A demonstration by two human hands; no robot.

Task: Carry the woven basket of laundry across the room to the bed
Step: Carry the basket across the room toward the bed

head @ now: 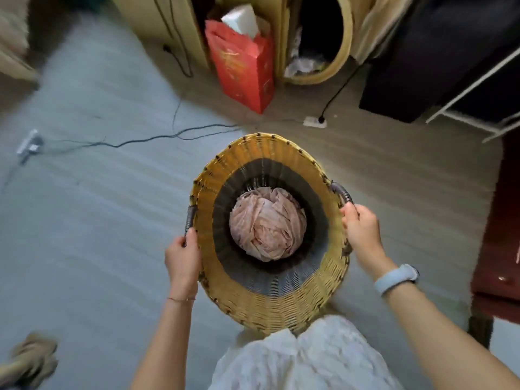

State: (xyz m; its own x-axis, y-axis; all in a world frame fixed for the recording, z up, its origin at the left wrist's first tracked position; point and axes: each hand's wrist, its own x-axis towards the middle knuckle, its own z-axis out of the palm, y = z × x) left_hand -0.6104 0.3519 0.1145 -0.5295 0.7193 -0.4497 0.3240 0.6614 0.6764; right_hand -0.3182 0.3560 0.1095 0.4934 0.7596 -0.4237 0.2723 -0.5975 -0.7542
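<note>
While both handles are gripped, I log the woven basket [270,302] as carried between my hands, in front of my white garment [304,358] and clear of the floor as far as I can tell.

Left hand [181,260]: fingers curled shut round the dark-wrapped left handle [190,218].
Right hand [363,229]: fingers folded over the rim at the near end of the right handle [342,192]; pale blue wristband [395,277] on that wrist.
Contents: one crumpled pink laundry bundle [267,223], low in the basket's bottom, ringed by the dark inner band.

Room beyond the grip: open grey floor [92,220] to the left of the left hand and ahead of the far rim. Black cables [146,140] trail across it, ahead and left. White power strip [315,121] just beyond the far rim. Red paper bag [242,66] farther ahead, upright against pale furniture. Dark red furniture edge [503,220] right of the right hand.

Hard to read: basket base hidden by its own wall; fingertips under the handles hidden; a tan object at lower left is blurred; no bed that I can make out.
</note>
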